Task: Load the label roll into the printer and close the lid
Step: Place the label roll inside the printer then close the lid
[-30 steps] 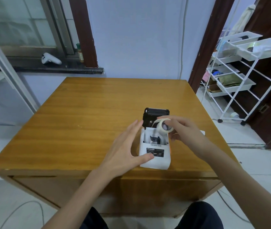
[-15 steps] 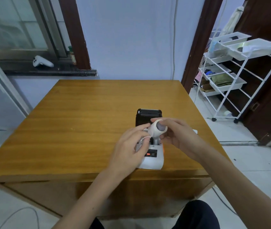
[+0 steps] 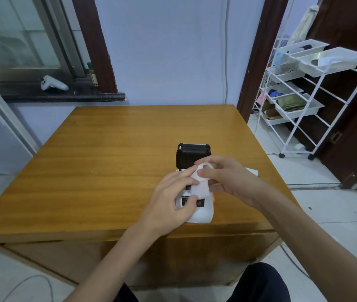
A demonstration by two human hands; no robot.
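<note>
Head cam shows the label roll pinched in the right hand, held just above the open printer near the table front edge. The left hand pinches the loose strip hanging toward us. Roll's core axis looks to run roughly near-to-far, slightly tilted — bay sits directly below, lid standing open at the far end.

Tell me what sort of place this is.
Probably a room in a home: a square wooden table, a white wire rack with trays of folded cloth, and a white game controller on the dark window sill.
</note>
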